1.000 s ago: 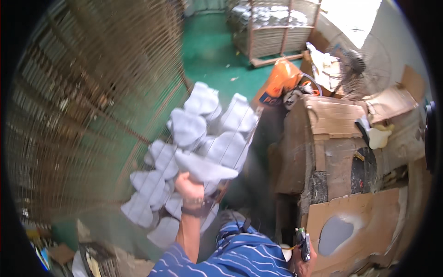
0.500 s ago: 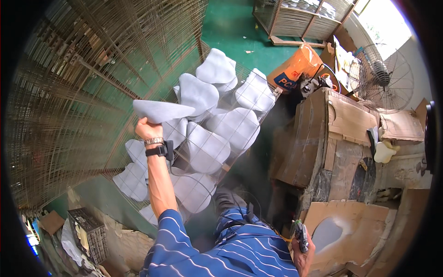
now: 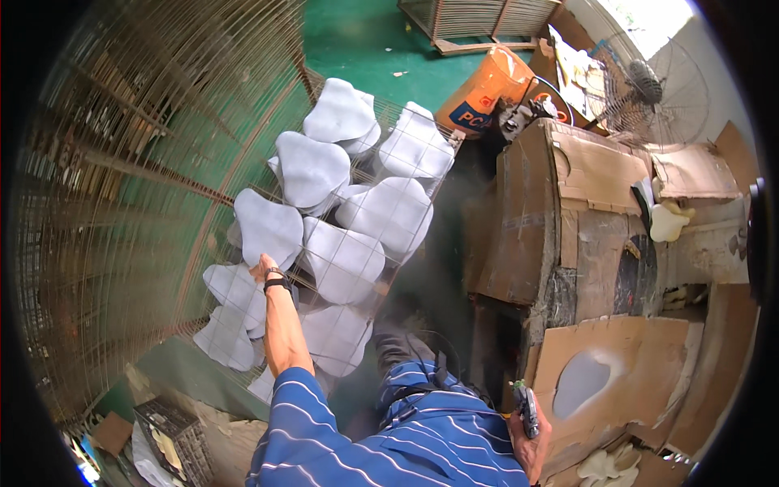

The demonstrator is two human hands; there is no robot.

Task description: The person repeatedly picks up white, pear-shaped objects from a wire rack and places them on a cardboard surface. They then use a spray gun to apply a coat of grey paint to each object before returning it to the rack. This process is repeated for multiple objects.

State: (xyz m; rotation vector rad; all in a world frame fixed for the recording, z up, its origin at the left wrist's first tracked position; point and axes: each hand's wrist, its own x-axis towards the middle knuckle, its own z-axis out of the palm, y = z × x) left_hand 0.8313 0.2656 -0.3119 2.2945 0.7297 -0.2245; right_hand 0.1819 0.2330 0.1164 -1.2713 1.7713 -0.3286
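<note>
My left hand reaches out to a pale grey, contoured panel with rounded lobes. Its fingers are closed at the near edge of this panel, which lies flat over others on a wire rack. Several similar panels surround it, such as a broad one to the right and a narrower one nearer me. Low at my right side, my right hand is wrapped round a metallic spray gun; part of the gun is hidden by the fingers.
Tall wire racks stand along the left. To the right are a cardboard-covered bench, a cardboard sheet bearing a grey patch, and a large fan. An orange sack stands beyond. A dark crate sits lower left.
The panel in my left hand has gone from tilted up above the rack to lying flat on it. My left hand has moved slightly nearer. My right hand still holds the spray gun.
</note>
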